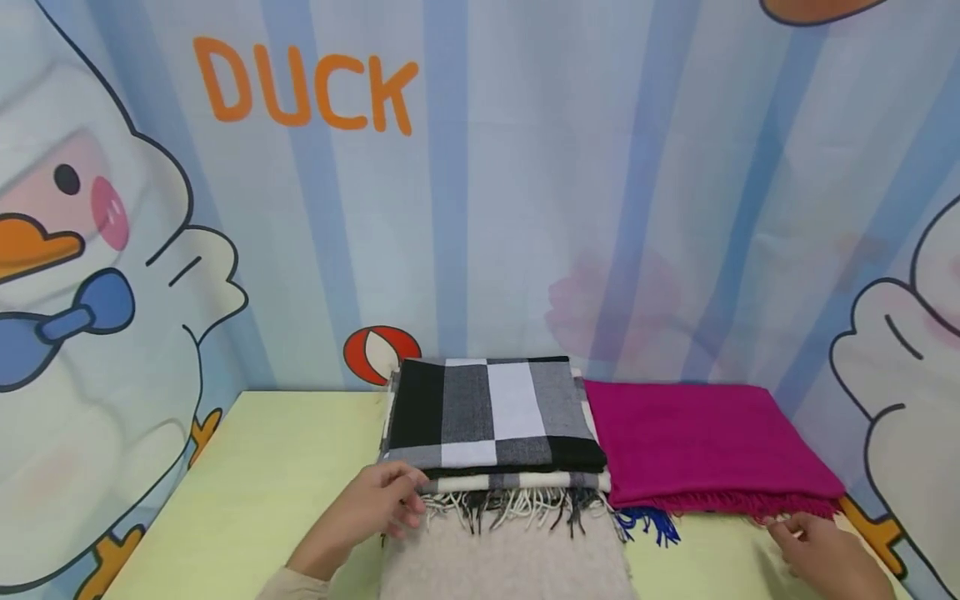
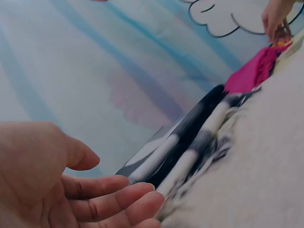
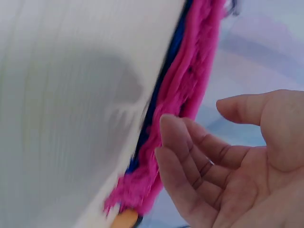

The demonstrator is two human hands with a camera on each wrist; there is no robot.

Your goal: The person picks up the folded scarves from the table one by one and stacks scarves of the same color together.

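Observation:
A folded black, grey and white checked scarf [image 1: 495, 412] lies on top of another folded fringed scarf [image 1: 525, 482] with white and dark tassels. Beneath them a beige cloth [image 1: 510, 558] extends toward the front. My left hand [image 1: 386, 500] is at the front left corner of this stack, its fingers loosely bent and holding nothing in the left wrist view. To the right lies a folded magenta scarf [image 1: 705, 442], with blue tassels [image 1: 651, 525] showing under its front edge. Beside that scarf's fringed front right corner is my right hand [image 1: 825, 550], thumb apart from the fingers, with nothing gripped.
Pale yellow tabletop [image 1: 300, 450] shows left of the stack and in front of the magenta scarf. Behind the table hangs a blue striped curtain [image 1: 510, 183] printed with ducks and lettering.

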